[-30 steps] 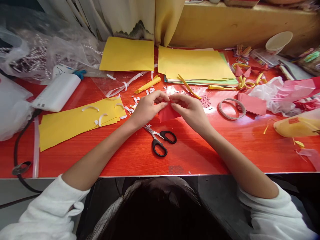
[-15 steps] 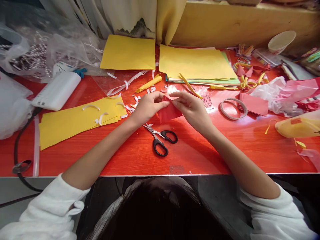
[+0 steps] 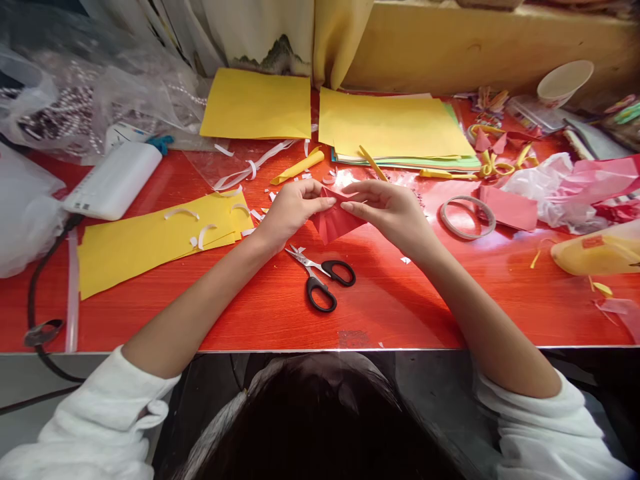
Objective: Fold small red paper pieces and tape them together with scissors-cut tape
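The scissors (image 3: 310, 264) lie on the bench (image 3: 400, 313), handles towards the person. Just beyond, the red paper (image 3: 336, 225), creased and tilted, is between the two hands. The left hand (image 3: 289, 212) has its fingers pinching the upper left part, thumb on top; the right hand (image 3: 397, 210) pinches the upper right. It should be light, thin, and easily creased or torn: hold the edges softly. Farther off lie yellow sheets (image 3: 390, 127).
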{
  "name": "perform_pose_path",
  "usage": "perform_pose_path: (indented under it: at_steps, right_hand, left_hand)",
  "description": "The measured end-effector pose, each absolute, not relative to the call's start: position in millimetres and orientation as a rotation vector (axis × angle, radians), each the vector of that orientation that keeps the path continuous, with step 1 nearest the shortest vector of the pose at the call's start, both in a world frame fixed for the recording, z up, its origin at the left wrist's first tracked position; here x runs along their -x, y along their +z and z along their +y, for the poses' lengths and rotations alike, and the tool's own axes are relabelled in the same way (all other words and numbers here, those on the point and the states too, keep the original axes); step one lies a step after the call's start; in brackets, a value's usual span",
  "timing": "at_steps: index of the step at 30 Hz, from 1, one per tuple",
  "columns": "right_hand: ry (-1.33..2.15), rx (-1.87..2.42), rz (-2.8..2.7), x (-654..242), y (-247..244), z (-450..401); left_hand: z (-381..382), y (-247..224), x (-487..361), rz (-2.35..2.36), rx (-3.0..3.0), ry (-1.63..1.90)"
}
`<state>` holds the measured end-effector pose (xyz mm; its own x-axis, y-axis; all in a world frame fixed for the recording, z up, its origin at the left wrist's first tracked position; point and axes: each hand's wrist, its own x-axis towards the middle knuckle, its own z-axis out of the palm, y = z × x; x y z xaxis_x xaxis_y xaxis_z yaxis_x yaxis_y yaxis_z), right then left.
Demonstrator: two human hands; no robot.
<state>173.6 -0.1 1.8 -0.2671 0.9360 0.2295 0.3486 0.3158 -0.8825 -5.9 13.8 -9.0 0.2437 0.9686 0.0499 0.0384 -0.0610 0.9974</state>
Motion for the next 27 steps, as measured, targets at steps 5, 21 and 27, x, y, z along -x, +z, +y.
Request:
perform_pose_path:
  at_steps: [5, 21, 27]
  right_hand:
    - [0.762, 1.240, -1.906, -173.9, -0.7, -0.6]
    - [1.229, 1.123, -1.646, -174.1, 3.4, 0.9]
    - [1.421, 1.062, -1.408, -175.0, 1.8, 2.9]
  left_hand:
    - [14.0, -10.0, 6.0, 0.995, -1.423, 1.017]
    - [12.8, -8.2, 7.6, 0.911, -1.487, 0.988]
    - [12.7, -3.8, 8.0, 0.973, -1.446, 1.052]
